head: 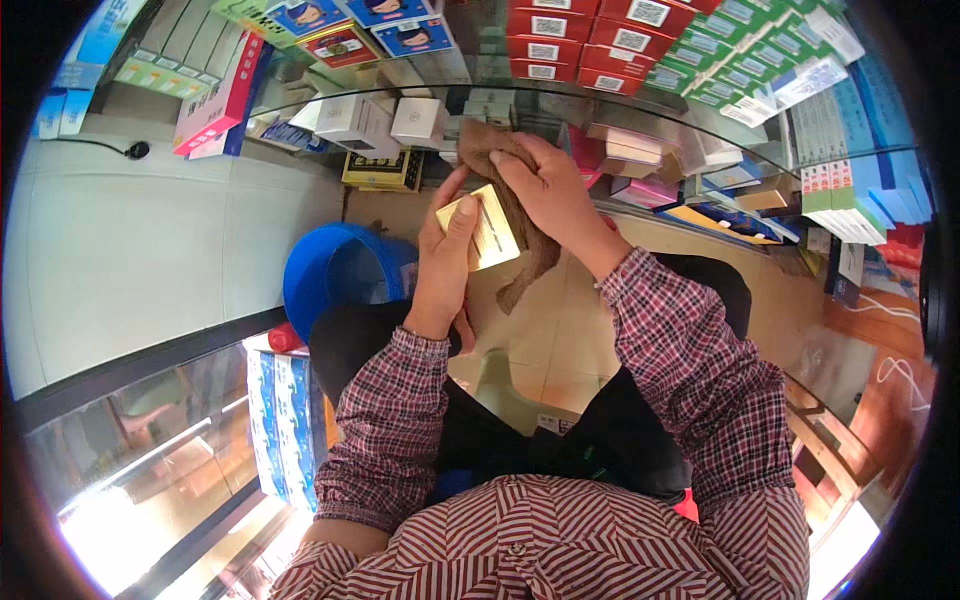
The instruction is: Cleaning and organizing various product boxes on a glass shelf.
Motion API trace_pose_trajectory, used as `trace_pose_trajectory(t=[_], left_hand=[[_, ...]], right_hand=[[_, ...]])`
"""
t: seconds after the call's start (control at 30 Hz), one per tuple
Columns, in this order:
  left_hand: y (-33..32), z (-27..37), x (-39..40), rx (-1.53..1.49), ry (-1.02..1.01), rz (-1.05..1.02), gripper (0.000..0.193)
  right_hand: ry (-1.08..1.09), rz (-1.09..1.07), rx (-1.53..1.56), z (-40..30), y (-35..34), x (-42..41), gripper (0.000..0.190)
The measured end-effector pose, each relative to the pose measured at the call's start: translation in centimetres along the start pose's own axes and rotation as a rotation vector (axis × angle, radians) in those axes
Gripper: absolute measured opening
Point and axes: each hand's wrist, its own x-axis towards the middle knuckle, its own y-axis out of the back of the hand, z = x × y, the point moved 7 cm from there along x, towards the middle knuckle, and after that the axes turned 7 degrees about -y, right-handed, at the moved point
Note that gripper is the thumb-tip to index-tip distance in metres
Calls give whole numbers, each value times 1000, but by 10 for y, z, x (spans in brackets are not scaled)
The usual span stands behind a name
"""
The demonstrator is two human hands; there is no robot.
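Note:
My left hand (448, 247) holds a small gold box (484, 227), with the thumb on its printed face. My right hand (551, 191) grips a brown cloth (517, 217), which hangs down beside the box's right edge. Both hands are close together over the floor, just in front of the shelves. The fingers of my left hand behind the box are partly hidden. White boxes (418, 121) and a black and gold box (382, 170) stand on the shelf beyond my hands.
A glass shelf edge (600, 97) runs across in front, with stacked red boxes (551, 30) and green boxes (739, 52) above. A blue bin (300, 277) stands left of my legs. At lower left is a glass case (142, 442) beside blue and white packages (281, 420).

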Motion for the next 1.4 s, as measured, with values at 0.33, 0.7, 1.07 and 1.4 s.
trace_pose_trajectory(t=[0.33,0.7,1.07,1.4], left_hand=[[7,27,15,679,-259,-104,78],[-7,40,13,834,-294,-242,111],[10,39,14,817,-56,-366,124],[13,22,17,562,-20,-330,127]], right_hand=[[-535,-263,551,39,-21,-14,47],[-756,-242,729,50,-29,-23,38],[-286,-339,-4,3,-14,-16,47],[-581,-455,285,37,-32,-26,61]])
